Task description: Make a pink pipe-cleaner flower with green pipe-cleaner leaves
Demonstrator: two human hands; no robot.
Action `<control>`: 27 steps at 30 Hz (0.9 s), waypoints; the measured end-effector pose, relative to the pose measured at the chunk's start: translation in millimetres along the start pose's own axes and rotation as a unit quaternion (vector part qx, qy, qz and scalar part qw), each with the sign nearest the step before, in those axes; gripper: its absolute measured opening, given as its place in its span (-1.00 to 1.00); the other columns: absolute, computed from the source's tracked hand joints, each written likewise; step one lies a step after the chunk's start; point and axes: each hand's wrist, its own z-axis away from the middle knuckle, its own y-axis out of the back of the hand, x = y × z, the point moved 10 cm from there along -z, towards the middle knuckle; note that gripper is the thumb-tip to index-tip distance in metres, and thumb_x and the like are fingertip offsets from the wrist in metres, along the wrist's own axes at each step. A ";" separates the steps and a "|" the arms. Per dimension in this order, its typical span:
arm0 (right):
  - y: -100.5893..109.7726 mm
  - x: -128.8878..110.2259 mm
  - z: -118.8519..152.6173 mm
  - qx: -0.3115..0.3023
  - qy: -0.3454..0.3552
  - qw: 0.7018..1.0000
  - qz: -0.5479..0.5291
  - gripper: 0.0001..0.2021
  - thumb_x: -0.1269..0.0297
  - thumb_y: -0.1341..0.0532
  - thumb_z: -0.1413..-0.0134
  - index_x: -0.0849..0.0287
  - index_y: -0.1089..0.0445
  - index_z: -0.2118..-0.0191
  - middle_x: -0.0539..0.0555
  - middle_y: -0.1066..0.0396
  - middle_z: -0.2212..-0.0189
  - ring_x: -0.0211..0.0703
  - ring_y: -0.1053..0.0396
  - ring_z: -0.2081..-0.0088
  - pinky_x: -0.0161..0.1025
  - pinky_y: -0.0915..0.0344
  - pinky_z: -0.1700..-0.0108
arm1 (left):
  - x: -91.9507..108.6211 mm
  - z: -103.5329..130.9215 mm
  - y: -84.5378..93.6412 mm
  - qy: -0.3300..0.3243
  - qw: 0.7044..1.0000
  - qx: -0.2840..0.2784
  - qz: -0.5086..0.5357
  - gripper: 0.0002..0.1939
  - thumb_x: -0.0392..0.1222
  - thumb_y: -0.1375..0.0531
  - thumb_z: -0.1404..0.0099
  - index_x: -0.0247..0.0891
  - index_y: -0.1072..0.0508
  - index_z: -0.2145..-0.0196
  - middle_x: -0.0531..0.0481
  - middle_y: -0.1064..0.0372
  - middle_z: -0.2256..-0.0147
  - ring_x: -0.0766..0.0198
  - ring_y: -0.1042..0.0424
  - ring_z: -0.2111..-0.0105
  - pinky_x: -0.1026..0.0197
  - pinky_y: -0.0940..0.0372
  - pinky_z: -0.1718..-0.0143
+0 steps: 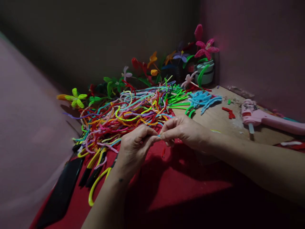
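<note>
My left hand (137, 144) and my right hand (179, 130) meet at the middle of the view, fingertips pinched together. Between them shows a tiny bit of a blue pipe cleaner (159, 136), gripped from both sides; most of it is hidden by the fingers. Just beyond the hands lies a large heap of multicoloured pipe cleaners (133, 109). A small red piece (163, 152) lies on the red cloth (190, 194) below my right hand.
Yellow-handled pliers (95, 162) and a black flat object (60, 190) lie at left. Blue bundled pieces (205, 99), red pieces (229, 113) and a pink glue gun (267, 119) rest on the board (212, 121) at right. Pipe-cleaner flowers (206, 49) stand behind.
</note>
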 end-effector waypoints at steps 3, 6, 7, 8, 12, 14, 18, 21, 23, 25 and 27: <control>-0.3 -9.8 3.1 0.013 0.058 0.992 0.114 -0.89 0.40 -0.16 0.14 0.30 -0.37 0.57 -0.03 -0.27 0.70 -0.38 -0.15 0.63 -0.39 -0.08 0.56 | 2.4 -0.1 -2.6 -0.006 1.000 -0.011 -0.012 -0.90 -0.25 -0.18 -0.11 -0.30 -0.38 0.52 0.05 -0.30 0.55 0.41 -0.24 0.53 0.35 -0.13 0.46; -4.3 -31.9 13.0 0.059 0.188 0.939 0.282 -0.85 0.46 -0.11 0.09 0.30 -0.39 0.56 0.01 -0.31 0.65 -0.35 -0.18 0.57 -0.37 -0.10 0.49 | -27.8 4.4 -15.4 0.154 0.979 -0.042 0.128 -0.80 -0.19 -0.18 -0.09 -0.31 -0.29 0.60 0.11 -0.13 0.65 0.47 -0.09 0.65 0.38 -0.02 0.63; -8.3 -39.8 18.5 0.075 0.238 0.909 0.335 -0.84 0.48 -0.10 0.09 0.30 -0.39 0.56 0.03 -0.33 0.63 -0.33 -0.20 0.55 -0.35 -0.11 0.46 | -39.3 9.8 -26.7 0.224 0.949 -0.067 0.212 -0.77 -0.16 -0.18 -0.09 -0.31 -0.26 0.61 0.13 -0.08 0.67 0.49 -0.02 0.69 0.39 0.04 0.69; -13.6 -46.4 24.5 0.086 0.285 0.876 0.379 -0.83 0.49 -0.09 0.08 0.31 -0.38 0.57 0.06 -0.34 0.62 -0.31 -0.20 0.53 -0.32 -0.12 0.43 | -46.7 16.5 -40.6 0.286 0.904 -0.098 0.301 -0.76 -0.15 -0.17 -0.08 -0.31 -0.23 0.61 0.15 -0.03 0.68 0.51 0.05 0.72 0.41 0.09 0.74; -28.2 -58.0 40.0 0.100 0.384 0.796 0.457 -0.80 0.47 -0.07 0.05 0.32 -0.37 0.57 0.11 -0.34 0.61 -0.25 -0.20 0.50 -0.25 -0.12 0.37 | -45.1 29.0 -71.6 0.371 0.763 -0.164 0.503 -0.78 -0.17 -0.19 -0.02 -0.32 -0.23 0.60 0.17 -0.03 0.67 0.56 0.16 0.76 0.42 0.10 0.82; -18.0 -58.9 36.9 0.118 0.358 0.828 0.416 -0.81 0.47 -0.07 0.05 0.31 -0.38 0.56 0.09 -0.34 0.61 -0.27 -0.20 0.51 -0.27 -0.12 0.38 | -47.1 22.9 -61.9 0.343 0.799 -0.126 0.477 -0.77 -0.14 -0.17 -0.08 -0.33 -0.25 0.58 0.16 -0.05 0.68 0.54 0.08 0.76 0.42 0.03 0.80; 13.0 -31.3 12.2 0.107 0.161 0.966 0.173 -0.86 0.46 -0.10 0.10 0.29 -0.38 0.56 0.01 -0.31 0.65 -0.35 -0.20 0.58 -0.36 -0.13 0.49 | -30.1 3.8 -15.6 0.161 0.948 0.004 0.274 -0.80 -0.17 -0.22 -0.08 -0.29 -0.38 0.32 0.06 -0.30 0.50 0.41 -0.29 0.55 0.36 -0.23 0.56; 8.0 -3.7 -0.8 0.028 0.034 0.999 -0.016 -0.90 0.45 -0.15 0.18 0.29 -0.34 0.61 -0.02 -0.28 0.72 -0.37 -0.19 0.64 -0.36 -0.14 0.53 | 6.4 0.7 1.3 -0.029 0.996 0.047 0.076 -0.86 -0.30 -0.21 -0.10 -0.26 -0.42 0.32 0.00 -0.38 0.38 0.35 -0.36 0.36 0.31 -0.27 0.33; 2.7 6.9 -4.8 -0.006 -0.012 0.995 -0.095 -0.93 0.45 -0.17 0.24 0.29 -0.32 0.63 -0.03 -0.27 0.74 -0.38 -0.16 0.68 -0.37 -0.10 0.58 | 24.3 4.6 3.5 -0.119 0.990 0.068 -0.021 -0.92 -0.34 -0.15 -0.15 -0.27 -0.44 0.37 -0.01 -0.39 0.38 0.38 -0.36 0.35 0.34 -0.25 0.30; 1.2 12.2 -6.9 -0.019 -0.034 0.992 -0.116 -0.94 0.46 -0.18 0.27 0.30 -0.32 0.64 -0.03 -0.26 0.76 -0.40 -0.13 0.71 -0.38 -0.05 0.61 | 32.2 8.4 4.0 -0.159 0.981 0.083 -0.069 -0.91 -0.36 -0.13 -0.18 -0.27 -0.43 0.38 0.00 -0.39 0.40 0.41 -0.36 0.38 0.37 -0.23 0.34; 2.0 11.7 -7.4 -0.022 -0.033 0.996 -0.081 -0.94 0.44 -0.19 0.27 0.30 -0.33 0.63 -0.03 -0.25 0.77 -0.40 -0.13 0.71 -0.38 -0.03 0.62 | 32.7 9.6 2.7 -0.156 0.980 0.078 -0.094 -0.91 -0.35 -0.11 -0.19 -0.28 -0.41 0.40 0.01 -0.38 0.45 0.42 -0.35 0.43 0.38 -0.22 0.37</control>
